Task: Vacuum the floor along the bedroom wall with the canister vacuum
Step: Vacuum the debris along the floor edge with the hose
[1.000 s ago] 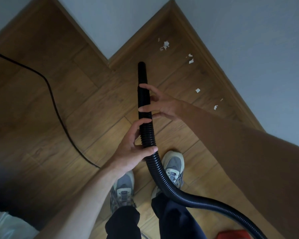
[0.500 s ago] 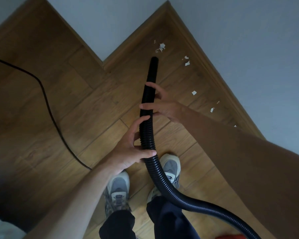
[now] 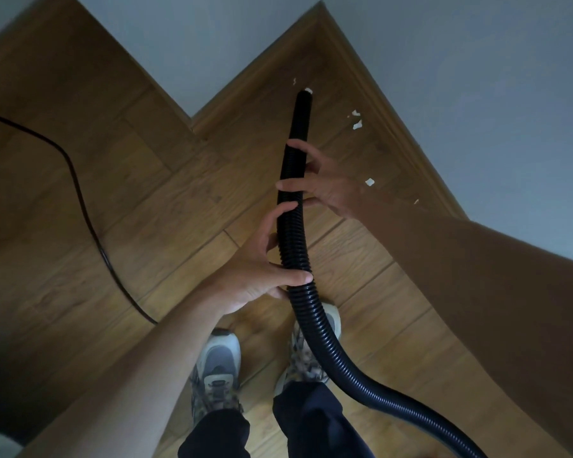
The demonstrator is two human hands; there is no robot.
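Two hands share the hose. Out at nine o'clock a black cord trails over the floor, well apart from the work, and it is best left lying there. Near the middle, the left hand wraps its thumb and fingers round the ribbed hose. Just beyond it, toward twelve o'clock, the right hand curls its fingers round the smoother end piece. The hose mouth points at twelve o'clock into the corner, at or touching a white scrap. More scraps lie at one to three o'clock of the right hand, beside the skirting board. My advice is to keep the mouth low and sweep it slowly clockwise along the board, the left hand feeding slack.
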